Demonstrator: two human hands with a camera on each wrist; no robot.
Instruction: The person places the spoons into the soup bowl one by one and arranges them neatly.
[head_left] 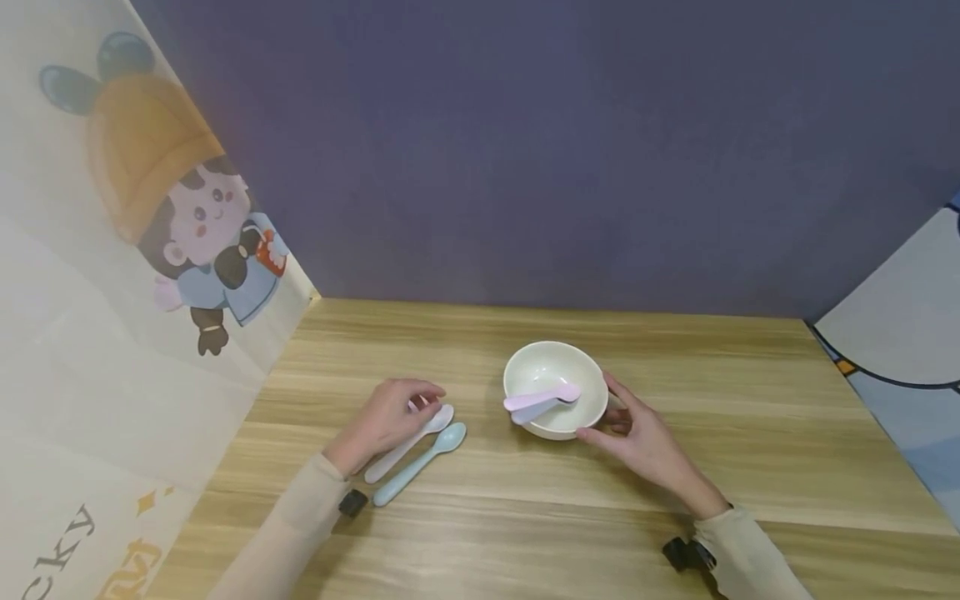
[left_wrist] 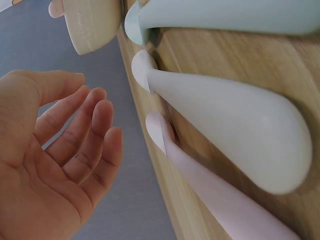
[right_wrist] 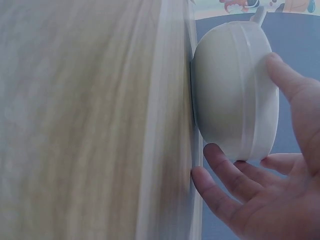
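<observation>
A white bowl [head_left: 551, 362] stands on the table, tilted slightly in the right wrist view. A pink spoon [head_left: 536, 400] and a lavender spoon [head_left: 534, 412] lie in it, handles over the left rim. My right hand [head_left: 652, 446] holds the bowl's right side, thumb at the near rim and fingers round the wall. Left of the bowl, my left hand [head_left: 386, 421] hovers over the spoons with loosely bent fingers and nothing in them. Beneath and beside it lie a white spoon [head_left: 397, 454], a teal spoon [head_left: 420, 467] and a pale pink spoon [left_wrist: 215, 195], which the hand mostly hides in the head view.
The wood-grain table [head_left: 525, 533] ends at a dark blue-grey panel [head_left: 555, 158] behind. A pale wall [head_left: 67, 350] with a cartoon figure borders it at left, and a printed panel [head_left: 900, 308] at right. Each sleeve has a small black device at the wrist.
</observation>
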